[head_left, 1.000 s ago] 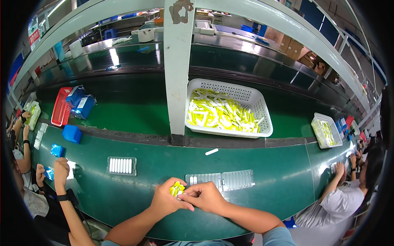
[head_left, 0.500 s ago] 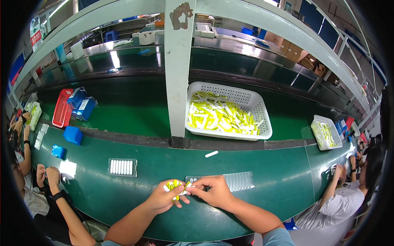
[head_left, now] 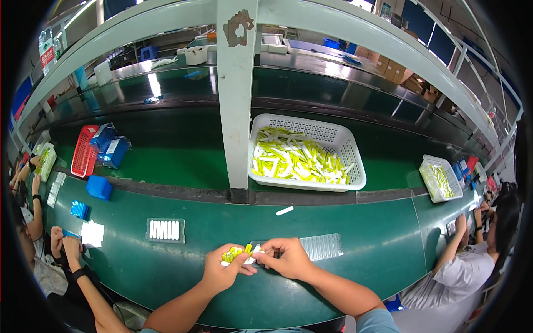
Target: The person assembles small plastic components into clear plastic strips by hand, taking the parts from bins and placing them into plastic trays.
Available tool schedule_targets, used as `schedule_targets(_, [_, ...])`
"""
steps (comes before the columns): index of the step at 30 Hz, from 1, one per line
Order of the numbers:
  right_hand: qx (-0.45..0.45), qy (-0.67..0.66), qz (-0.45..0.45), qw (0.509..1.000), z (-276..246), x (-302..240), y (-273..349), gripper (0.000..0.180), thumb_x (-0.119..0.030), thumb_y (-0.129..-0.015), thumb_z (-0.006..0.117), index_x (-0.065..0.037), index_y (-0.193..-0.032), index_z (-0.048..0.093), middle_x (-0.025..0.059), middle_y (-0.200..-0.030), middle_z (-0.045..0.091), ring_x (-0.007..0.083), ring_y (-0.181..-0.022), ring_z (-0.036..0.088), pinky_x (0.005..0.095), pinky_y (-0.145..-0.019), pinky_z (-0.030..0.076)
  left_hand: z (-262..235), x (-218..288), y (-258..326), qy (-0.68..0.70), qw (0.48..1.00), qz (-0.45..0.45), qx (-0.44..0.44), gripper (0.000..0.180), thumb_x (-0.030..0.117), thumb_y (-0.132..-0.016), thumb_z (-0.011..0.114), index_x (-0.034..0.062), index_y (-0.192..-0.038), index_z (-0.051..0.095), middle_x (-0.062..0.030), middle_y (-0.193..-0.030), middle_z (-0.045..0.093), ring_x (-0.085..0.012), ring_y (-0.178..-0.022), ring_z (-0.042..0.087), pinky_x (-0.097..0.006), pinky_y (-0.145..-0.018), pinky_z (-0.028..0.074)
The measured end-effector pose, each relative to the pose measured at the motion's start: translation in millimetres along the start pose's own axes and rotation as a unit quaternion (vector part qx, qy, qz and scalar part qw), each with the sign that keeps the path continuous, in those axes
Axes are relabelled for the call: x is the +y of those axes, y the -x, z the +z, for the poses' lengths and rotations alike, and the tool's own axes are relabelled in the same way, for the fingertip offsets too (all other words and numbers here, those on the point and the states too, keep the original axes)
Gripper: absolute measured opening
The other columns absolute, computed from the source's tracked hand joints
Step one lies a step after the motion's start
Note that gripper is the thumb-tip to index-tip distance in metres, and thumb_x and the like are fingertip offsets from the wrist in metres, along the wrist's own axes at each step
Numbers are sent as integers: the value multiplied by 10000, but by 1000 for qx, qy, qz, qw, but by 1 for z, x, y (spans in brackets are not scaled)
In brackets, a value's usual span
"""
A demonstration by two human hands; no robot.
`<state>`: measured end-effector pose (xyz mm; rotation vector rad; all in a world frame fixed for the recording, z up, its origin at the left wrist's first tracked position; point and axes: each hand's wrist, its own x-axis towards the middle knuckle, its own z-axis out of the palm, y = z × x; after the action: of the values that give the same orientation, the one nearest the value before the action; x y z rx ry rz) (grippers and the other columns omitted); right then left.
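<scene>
My left hand (head_left: 221, 271) is closed around a bunch of small yellow-and-white oblong pieces (head_left: 232, 255), their ends sticking out past the thumb. Close beside it, my right hand (head_left: 293, 260) is pinching at a white piece (head_left: 256, 249) near the left fingertips. Both hands are over the near part of the green table. A clear ribbed plastic tray (head_left: 321, 247) lies behind the right hand, which hides part of it. To the left is another clear tray (head_left: 166, 230), holding a row of several white pieces. One loose white piece (head_left: 285, 211) lies beyond my hands.
A white perforated basket (head_left: 306, 185) full of yellow-and-white pieces stands behind a dark ledge (head_left: 305, 196), beside a white post (head_left: 236, 122). Blue packs (head_left: 99, 187) and a red basket (head_left: 84, 151) are at left. Co-workers sit on both sides; a smaller basket (head_left: 444, 194) stands at right.
The pieces in my left hand have shifted, and a yellow one now stands up beside the white one at my fingertips. Both hands stay close together. The view has moved slightly.
</scene>
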<state>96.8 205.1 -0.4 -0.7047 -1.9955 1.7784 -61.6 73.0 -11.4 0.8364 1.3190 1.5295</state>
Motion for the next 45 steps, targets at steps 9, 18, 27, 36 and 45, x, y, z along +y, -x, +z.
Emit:
schedule_targets(9, [25, 18, -28, 999, 1, 2, 0, 169, -137, -890, 772, 17, -953, 743, 22, -720, 707, 25, -622, 583, 211, -570, 471, -3, -1, -3, 100, 991, -91, 4, 181, 30, -943, 654, -21, -1096, 574, -173, -1009, 685, -287, -811, 742, -357, -661, 649])
schedule_targets(18, [1, -94, -84, 992, 4, 8, -2, 139, -86, -916, 731, 8, -1018, 726, 0, -780, 681, 21, -689, 557, 206, -616, 464, -10, -7, 1, 214, 969, -124, -6, 140, 44, -936, 671, 55, -1056, 600, -172, -1061, 688, -279, -872, 743, -321, -633, 640])
schedule_targets(27, [-114, -156, -98, 976, -12, 0, -2, 148, -37, -928, 703, -1, -1071, 687, 9, -836, 671, 42, -712, 584, 206, -627, 461, -13, -8, 0, 287, 940, -165, -87, 144, 43, -935, 678, 50, -1062, 610, -178, -1125, 678, -291, -983, 727, -319, -715, 638])
schedule_targets(36, [-76, 30, -115, 990, -22, -27, 0, 90, -42, -865, 760, -9, -941, 726, 60, -767, 721, 81, -633, 644, 229, -567, 484, -9, -1, -2, 192, 962, -181, -66, 108, 45, -924, 687, 77, -1005, 625, -181, -1111, 682, -280, -973, 728, -308, -703, 621])
schedule_targets(45, [69, 151, -157, 974, -5, -29, 8, 136, -112, -819, 817, -18, -870, 734, 102, -753, 724, 166, -623, 686, 271, -589, 540, -8, -3, -2, 236, 955, -179, -16, 99, 35, -941, 663, 64, -1027, 624, -168, -1101, 684, -270, -948, 733, -292, -696, 634])
